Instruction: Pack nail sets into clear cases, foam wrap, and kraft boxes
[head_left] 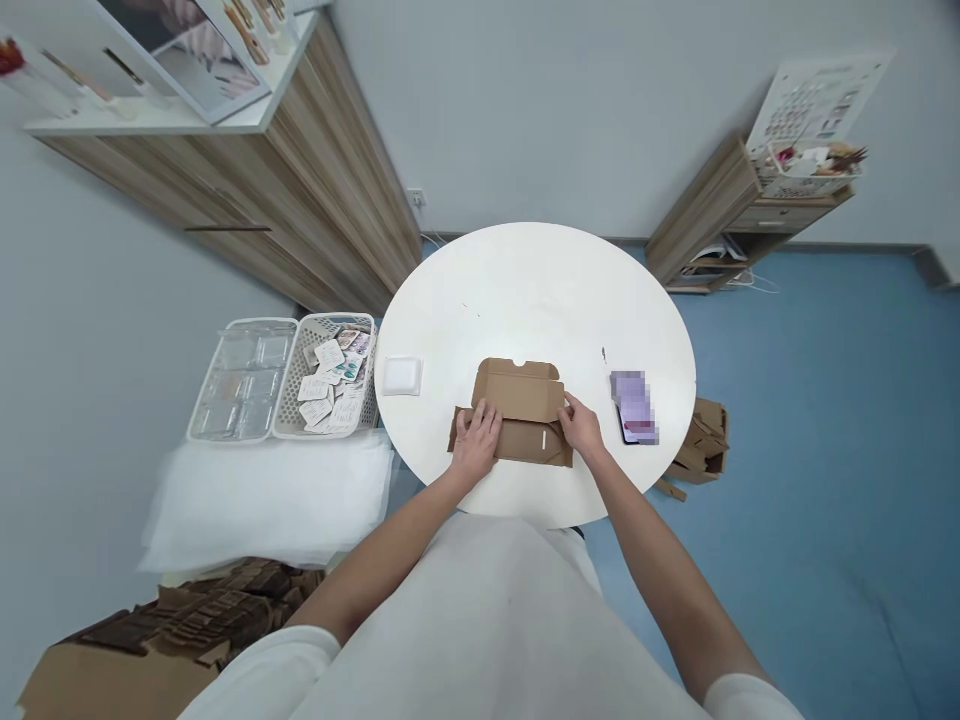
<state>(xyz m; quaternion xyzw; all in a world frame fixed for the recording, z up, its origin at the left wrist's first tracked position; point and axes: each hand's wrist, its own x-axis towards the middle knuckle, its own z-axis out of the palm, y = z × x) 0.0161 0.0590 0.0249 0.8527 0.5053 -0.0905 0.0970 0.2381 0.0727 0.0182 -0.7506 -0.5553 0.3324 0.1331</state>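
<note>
A flat brown cardboard box blank (521, 400), partly folded, lies on the round white table (532, 290) near its front edge. My left hand (476, 440) presses down on the blank's left end, fingers together and laid flat over the cardboard. My right hand (581, 425) grips the blank's right end, fingers curled on a side flap. A rear panel of the blank stands slightly raised behind both hands.
A small white square pad (403, 375) lies left on the table, a phone (634, 408) right. Two baskets, one clear (240, 380) and one with printed packets (330, 375), sit at left. Stacked cardboard blanks (187, 615) lie lower left; folded boxes (705, 445) lie on the blue floor.
</note>
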